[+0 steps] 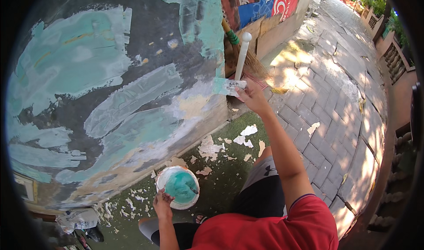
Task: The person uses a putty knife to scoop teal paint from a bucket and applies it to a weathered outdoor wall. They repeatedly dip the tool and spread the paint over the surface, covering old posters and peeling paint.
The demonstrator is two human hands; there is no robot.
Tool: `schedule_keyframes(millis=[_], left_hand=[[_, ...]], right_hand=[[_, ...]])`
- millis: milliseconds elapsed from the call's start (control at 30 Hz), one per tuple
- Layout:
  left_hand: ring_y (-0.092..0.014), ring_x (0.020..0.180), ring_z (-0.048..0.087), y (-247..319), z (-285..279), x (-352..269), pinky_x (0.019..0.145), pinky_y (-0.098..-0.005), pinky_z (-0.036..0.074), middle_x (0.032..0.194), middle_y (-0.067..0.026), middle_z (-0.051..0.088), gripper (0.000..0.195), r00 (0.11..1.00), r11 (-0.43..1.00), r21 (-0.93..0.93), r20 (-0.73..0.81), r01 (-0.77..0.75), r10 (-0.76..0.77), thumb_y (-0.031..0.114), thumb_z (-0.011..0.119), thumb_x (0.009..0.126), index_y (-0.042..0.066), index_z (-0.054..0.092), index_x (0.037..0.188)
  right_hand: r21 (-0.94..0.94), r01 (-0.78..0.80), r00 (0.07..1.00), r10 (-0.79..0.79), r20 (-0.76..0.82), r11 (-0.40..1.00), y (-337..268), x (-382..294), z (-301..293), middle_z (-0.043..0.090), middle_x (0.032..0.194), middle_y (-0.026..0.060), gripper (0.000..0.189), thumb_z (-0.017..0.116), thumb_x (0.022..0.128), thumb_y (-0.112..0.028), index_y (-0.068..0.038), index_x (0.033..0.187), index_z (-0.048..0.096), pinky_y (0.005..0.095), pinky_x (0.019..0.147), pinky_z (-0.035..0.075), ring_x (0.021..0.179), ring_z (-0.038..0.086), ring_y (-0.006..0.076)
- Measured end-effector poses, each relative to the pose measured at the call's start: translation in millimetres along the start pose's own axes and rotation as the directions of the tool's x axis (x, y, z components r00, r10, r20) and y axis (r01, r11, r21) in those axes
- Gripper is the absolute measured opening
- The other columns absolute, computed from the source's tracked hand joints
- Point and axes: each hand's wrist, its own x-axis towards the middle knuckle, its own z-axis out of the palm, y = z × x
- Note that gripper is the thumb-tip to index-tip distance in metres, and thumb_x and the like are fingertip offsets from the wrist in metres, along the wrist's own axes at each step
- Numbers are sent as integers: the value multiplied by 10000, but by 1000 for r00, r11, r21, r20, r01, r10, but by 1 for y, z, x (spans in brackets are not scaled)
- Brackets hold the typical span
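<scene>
With a putty knife (230,87) in its grip, my right hand (253,95) is at the corner of a wall (159,21) patched with teal and whitish filler. The blade lies against the wall's edge and has teal filler on it. Lower down, my left hand (163,200) is at the rim of a white bucket (161,179); its fingertips look bent over the rim. Inside the bucket is teal paste (180,187) with a dark object stuck in it near the right side.
Beyond the corner stand a straw broom (250,57) and a white rod with a ball top (242,56). Paint flakes (209,149) litter the mossy ground. A paved path (308,117) runs along the right, bordered by a baluster wall (394,64). A crumpled sack (78,219) lies lower left.
</scene>
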Motion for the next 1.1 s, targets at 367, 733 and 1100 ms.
schedule_keyframes(millis=[367, 733, 1100], left_hand=[[-190, 683, 578, 2, -8, -4, 672, -387, 561, 797, -61, 570, 327, 1000, 1000, 0, 4, 27, -27, 233, 507, 992, -46, 541, 1159], [-190, 663, 571, -1, -9, -4, 649, -389, 568, 782, -70, 560, 313, 1000, 1000, -23, -22, -9, 8, 233, 484, 1016, -37, 606, 1118], [-186, 668, 554, 0, -2, -3, 654, -383, 557, 790, -62, 541, 322, 1000, 1000, -7, -20, 13, -13, 243, 489, 1017, -34, 611, 1125]], right_hand=[[-102, -156, 977, 138, -165, 983, -18, -43, -7, 622, 804, 75, 175, 627, 957, -154, -6, 971, 534, 267, 608, 439, 688, 547, 108], [974, -210, 781, 615, 113, 87, 42, -15, 11, 679, 935, 135, 163, 524, 999, -107, 15, 1098, 565, 237, 542, 530, 790, 667, 217], [893, -90, 597, 694, 403, -441, 44, -105, 146, 628, 939, 104, 159, 538, 1006, -134, -1, 1092, 547, 244, 535, 513, 759, 624, 197]])
